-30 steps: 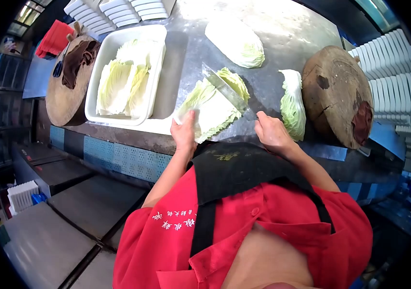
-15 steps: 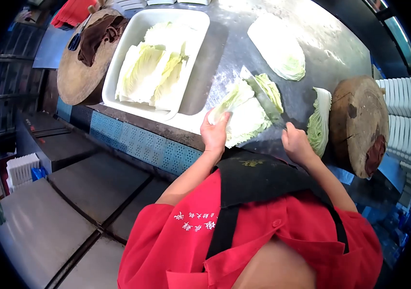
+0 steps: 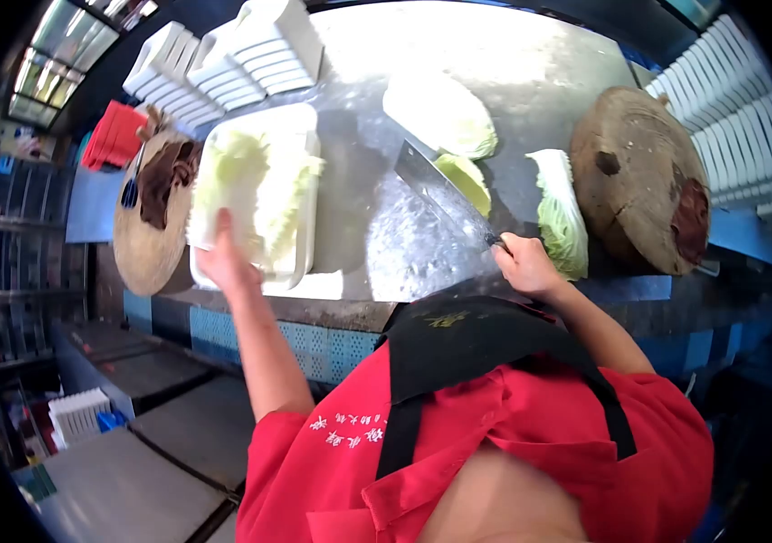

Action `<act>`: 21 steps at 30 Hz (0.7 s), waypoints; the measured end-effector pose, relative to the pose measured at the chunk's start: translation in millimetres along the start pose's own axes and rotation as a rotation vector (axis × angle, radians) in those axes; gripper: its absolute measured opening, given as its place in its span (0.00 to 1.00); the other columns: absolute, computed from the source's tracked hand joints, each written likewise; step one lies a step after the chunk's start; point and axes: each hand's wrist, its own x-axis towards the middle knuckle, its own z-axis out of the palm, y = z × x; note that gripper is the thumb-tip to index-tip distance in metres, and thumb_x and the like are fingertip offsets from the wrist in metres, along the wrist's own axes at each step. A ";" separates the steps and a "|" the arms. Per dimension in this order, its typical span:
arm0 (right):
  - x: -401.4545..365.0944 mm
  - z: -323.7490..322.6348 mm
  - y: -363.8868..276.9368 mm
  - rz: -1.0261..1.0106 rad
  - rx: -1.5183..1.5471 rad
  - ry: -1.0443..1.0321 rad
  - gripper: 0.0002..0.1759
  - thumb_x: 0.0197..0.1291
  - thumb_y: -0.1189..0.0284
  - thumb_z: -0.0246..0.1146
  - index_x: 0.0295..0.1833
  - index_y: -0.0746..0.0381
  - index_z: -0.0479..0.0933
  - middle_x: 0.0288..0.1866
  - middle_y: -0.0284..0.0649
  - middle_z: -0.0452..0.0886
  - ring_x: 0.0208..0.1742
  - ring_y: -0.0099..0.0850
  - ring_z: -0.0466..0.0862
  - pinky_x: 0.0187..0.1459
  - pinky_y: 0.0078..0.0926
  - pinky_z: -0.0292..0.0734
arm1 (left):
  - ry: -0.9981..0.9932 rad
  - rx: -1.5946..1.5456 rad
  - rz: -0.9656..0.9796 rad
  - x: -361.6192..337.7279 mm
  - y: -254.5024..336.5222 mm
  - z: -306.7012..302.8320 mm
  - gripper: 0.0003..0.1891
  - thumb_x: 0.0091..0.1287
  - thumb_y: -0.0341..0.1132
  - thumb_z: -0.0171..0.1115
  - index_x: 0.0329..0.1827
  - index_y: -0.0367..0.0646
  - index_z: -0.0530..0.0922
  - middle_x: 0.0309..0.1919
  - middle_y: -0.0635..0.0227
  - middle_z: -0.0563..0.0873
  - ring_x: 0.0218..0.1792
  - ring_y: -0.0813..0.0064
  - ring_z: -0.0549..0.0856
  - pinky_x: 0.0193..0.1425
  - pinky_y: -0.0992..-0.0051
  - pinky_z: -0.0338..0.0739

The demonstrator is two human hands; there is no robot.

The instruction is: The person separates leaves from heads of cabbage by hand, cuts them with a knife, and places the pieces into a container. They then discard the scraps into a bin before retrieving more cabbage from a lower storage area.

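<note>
My right hand (image 3: 529, 264) is wrapped round the handle of a cleaver (image 3: 443, 193), its broad blade slanting up and left over the wet steel table. A curved cabbage piece (image 3: 467, 181) lies just behind the blade. At the near left of a white tub (image 3: 303, 258), my left hand (image 3: 229, 260) has its thumb over pale cabbage leaves (image 3: 232, 176); its other fingers are hidden beneath them, and motion blurs the leaves. Other leaves (image 3: 288, 213) lie inside the tub. Beyond the cleaver sits a large napa cabbage (image 3: 440, 113), and a narrower cabbage piece (image 3: 561, 213) lies right of my right hand.
A round wooden block (image 3: 639, 172) with a brown cloth (image 3: 689, 222) stands at the right. Another wooden block (image 3: 137, 249) at the left carries a dark cloth (image 3: 164, 185). White stacked baskets (image 3: 255, 50) line the back left, with more white stacks (image 3: 730, 118) at the right.
My left hand has carried the cut cabbage leaves left from beside the cleaver to the tub. My right hand keeps the cleaver, whose blade now shows bare table beside it. The camera view has shifted.
</note>
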 end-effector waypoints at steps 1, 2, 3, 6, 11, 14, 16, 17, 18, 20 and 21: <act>-4.2 -11.3 -0.7 0.008 0.002 0.019 0.13 0.60 0.70 0.55 0.29 0.68 0.68 0.26 0.61 0.74 0.31 0.57 0.77 0.33 0.45 0.70 | 0.040 -0.050 0.003 19.7 -4.9 1.4 0.25 0.62 0.28 0.63 0.61 0.34 0.67 0.51 0.56 0.79 0.48 0.65 0.80 0.48 0.69 0.79; -9.5 -21.5 1.1 0.000 0.032 0.110 0.12 0.60 0.71 0.56 0.29 0.68 0.68 0.25 0.59 0.74 0.28 0.54 0.76 0.30 0.42 0.69 | 0.034 0.007 0.019 38.6 -16.9 2.6 0.26 0.62 0.28 0.62 0.63 0.37 0.65 0.53 0.56 0.77 0.50 0.64 0.80 0.50 0.68 0.78; -15.3 -31.2 2.7 -0.008 0.065 0.198 0.11 0.60 0.72 0.56 0.29 0.68 0.69 0.24 0.58 0.74 0.25 0.51 0.75 0.27 0.38 0.68 | 0.028 0.068 0.037 54.5 -32.1 3.6 0.28 0.63 0.27 0.61 0.65 0.40 0.63 0.55 0.56 0.76 0.51 0.63 0.79 0.52 0.67 0.77; -26.4 -78.2 12.2 -0.020 -0.142 0.541 0.10 0.60 0.71 0.59 0.31 0.67 0.72 0.22 0.55 0.74 0.22 0.46 0.75 0.24 0.35 0.67 | 0.064 0.358 0.164 83.4 -75.7 13.4 0.29 0.64 0.26 0.58 0.68 0.44 0.59 0.56 0.54 0.75 0.52 0.60 0.79 0.56 0.65 0.74; -48.2 -146.4 51.0 0.098 -0.619 0.922 0.13 0.57 0.64 0.63 0.39 0.63 0.77 0.32 0.49 0.80 0.34 0.48 0.81 0.35 0.40 0.74 | 0.223 1.162 0.241 63.3 -46.8 43.7 0.34 0.61 0.31 0.62 0.70 0.44 0.58 0.62 0.44 0.65 0.60 0.47 0.69 0.63 0.58 0.65; -55.4 -167.1 103.2 0.268 -0.817 0.902 0.16 0.55 0.59 0.65 0.42 0.59 0.78 0.36 0.44 0.81 0.38 0.47 0.81 0.37 0.41 0.75 | 0.236 1.256 0.652 13.1 -12.0 86.6 0.35 0.58 0.37 0.67 0.68 0.41 0.62 0.64 0.43 0.61 0.63 0.47 0.65 0.66 0.58 0.62; -50.3 -172.8 111.0 0.338 -0.854 0.865 0.16 0.55 0.59 0.65 0.42 0.58 0.78 0.36 0.42 0.81 0.39 0.46 0.81 0.38 0.41 0.75 | -0.142 0.870 0.628 -4.5 -33.4 123.0 0.37 0.57 0.39 0.69 0.68 0.40 0.62 0.62 0.45 0.66 0.62 0.53 0.68 0.65 0.61 0.63; -48.8 -172.3 110.6 0.353 -0.959 0.840 0.15 0.55 0.59 0.65 0.42 0.58 0.78 0.37 0.41 0.81 0.40 0.44 0.81 0.41 0.40 0.74 | -0.374 0.522 0.549 -8.9 -55.0 142.2 0.38 0.56 0.40 0.69 0.68 0.39 0.62 0.60 0.47 0.69 0.61 0.56 0.70 0.64 0.63 0.64; -43.3 -174.9 109.6 0.362 -1.065 0.812 0.15 0.54 0.60 0.65 0.41 0.59 0.79 0.37 0.40 0.81 0.42 0.43 0.80 0.43 0.39 0.74 | -0.523 0.565 0.183 -24.6 -48.6 167.7 0.38 0.57 0.42 0.69 0.68 0.38 0.61 0.56 0.51 0.75 0.57 0.61 0.74 0.59 0.65 0.69; -14.0 -171.3 72.4 0.031 -1.036 0.958 0.14 0.53 0.64 0.66 0.42 0.59 0.79 0.38 0.39 0.80 0.44 0.40 0.79 0.47 0.38 0.72 | -0.708 0.458 -0.337 -22.3 -83.8 209.3 0.42 0.59 0.49 0.66 0.70 0.38 0.56 0.58 0.50 0.72 0.54 0.56 0.76 0.55 0.59 0.71; 8.8 -161.1 61.9 -0.104 -0.806 0.944 0.12 0.52 0.68 0.67 0.41 0.61 0.80 0.39 0.42 0.80 0.44 0.41 0.79 0.47 0.37 0.72 | -0.742 0.407 -0.539 -25.3 -93.1 228.5 0.43 0.58 0.51 0.67 0.70 0.37 0.57 0.59 0.49 0.72 0.53 0.53 0.76 0.53 0.55 0.71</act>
